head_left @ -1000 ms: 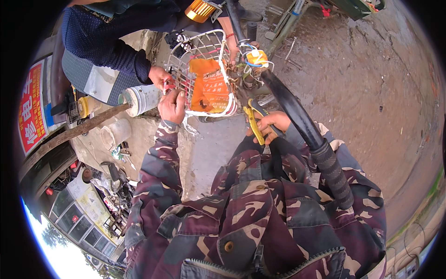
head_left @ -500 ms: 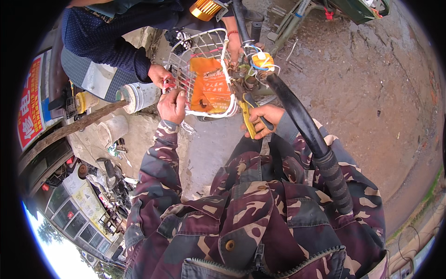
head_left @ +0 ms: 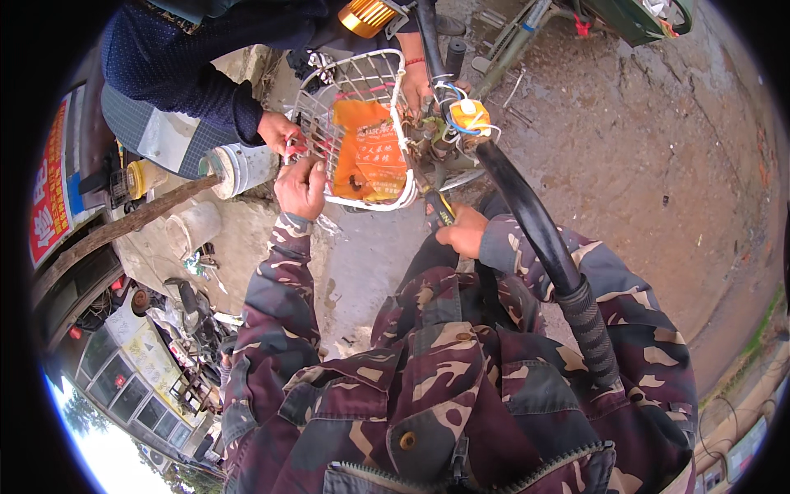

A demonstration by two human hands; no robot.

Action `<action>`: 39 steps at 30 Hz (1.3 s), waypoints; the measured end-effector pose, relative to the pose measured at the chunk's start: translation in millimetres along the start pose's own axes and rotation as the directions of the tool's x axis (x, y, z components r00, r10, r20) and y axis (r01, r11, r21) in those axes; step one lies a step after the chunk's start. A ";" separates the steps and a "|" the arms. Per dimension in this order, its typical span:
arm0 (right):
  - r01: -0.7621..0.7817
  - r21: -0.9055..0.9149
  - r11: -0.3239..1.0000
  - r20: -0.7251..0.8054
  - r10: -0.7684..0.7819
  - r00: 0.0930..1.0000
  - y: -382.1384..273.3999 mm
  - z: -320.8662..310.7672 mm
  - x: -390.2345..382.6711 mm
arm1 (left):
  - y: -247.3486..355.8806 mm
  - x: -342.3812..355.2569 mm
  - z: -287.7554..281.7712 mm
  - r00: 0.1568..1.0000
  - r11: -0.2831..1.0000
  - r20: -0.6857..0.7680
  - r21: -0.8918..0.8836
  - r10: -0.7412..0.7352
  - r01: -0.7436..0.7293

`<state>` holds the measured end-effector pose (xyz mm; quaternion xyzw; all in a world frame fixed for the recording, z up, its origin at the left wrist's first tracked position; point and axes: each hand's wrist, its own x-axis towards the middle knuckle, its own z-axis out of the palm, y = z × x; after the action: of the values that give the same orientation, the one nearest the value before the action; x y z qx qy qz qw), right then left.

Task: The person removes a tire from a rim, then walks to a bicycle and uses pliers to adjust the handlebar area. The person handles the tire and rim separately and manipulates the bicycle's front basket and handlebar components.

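Note:
A white wire basket [head_left: 380, 205] hangs in front of the handlebar, with an orange printed bag [head_left: 369, 156] inside it. My left hand [head_left: 301, 189] is closed on the basket's near left corner. In my right hand [head_left: 463, 231] are pliers [head_left: 443, 207] with yellow and black handles, the handles pressed together. Their jaws point at the basket's right side by the handlebar stem; what they grip, if anything, is too small to tell. Another person's hand [head_left: 278, 132] holds a red-handled tool [head_left: 294, 146] at the basket's left side. That person's other hand [head_left: 418, 86] is at the basket's far right.
The black handlebar [head_left: 527, 206] curves over my right forearm, its ribbed grip [head_left: 588, 333] near my chest. White and blue wires surround a yellow unit [head_left: 469, 114] on the stem. At left are a wooden pole [head_left: 132, 221], white buckets [head_left: 247, 169] and a red sign [head_left: 51, 185].
My right hand has closed round the pliers, bringing their spread handles together. My left hand stays on the basket corner. The other person's hands have barely moved.

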<state>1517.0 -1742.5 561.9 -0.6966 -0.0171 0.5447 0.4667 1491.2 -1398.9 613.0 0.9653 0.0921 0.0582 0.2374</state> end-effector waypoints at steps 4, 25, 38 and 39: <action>0.081 -0.228 0.970 0.316 -0.005 0.949 18.5 -11.2 -16.3 | -0.2 -0.9 2.2 1.000 1.000 -0.008 -0.024 0.000 0.000; 0.324 -0.344 0.881 -0.177 -0.399 0.899 -7.0 -12.0 -7.6 | 3.5 2.2 1.9 1.000 1.000 -0.019 -0.020 0.016 -0.017; 0.029 -0.410 0.912 -0.288 -0.159 0.944 8.9 -0.1 8.1 | -0.1 9.9 1.4 0.999 0.999 -0.013 -0.024 0.040 -0.040; 0.021 -0.473 0.881 -0.313 -0.190 0.931 8.4 -5.0 6.2 | -0.9 10.2 2.3 0.999 0.999 -0.001 -0.020 0.036 -0.036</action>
<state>1519.3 -1747.1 551.5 -0.8709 -0.1013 0.3655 0.3126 1501.4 -1397.1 611.3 0.9643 0.0741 0.0637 0.2459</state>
